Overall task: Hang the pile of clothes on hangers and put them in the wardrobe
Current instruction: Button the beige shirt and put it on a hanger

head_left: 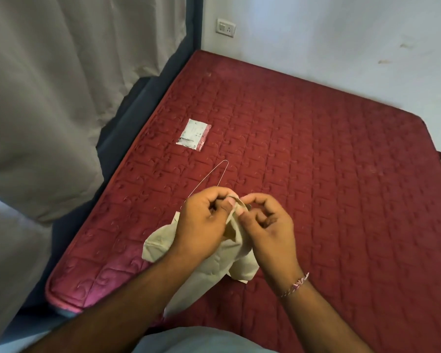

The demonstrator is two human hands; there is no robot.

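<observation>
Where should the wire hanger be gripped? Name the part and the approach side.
Grip the wire hanger at its bare bent end, which points toward the plastic packet. Come from above on the far side; the near part is hidden under the left hand, the right hand and the cream garment.

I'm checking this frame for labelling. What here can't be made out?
- Wire hanger, head view: its lower part is hidden behind the left hand and cream garment.
- Garment: type unclear, bunched under both hands; right hand covers its top.
- Packet: print too small.
- Wardrobe: out of frame.
</observation>
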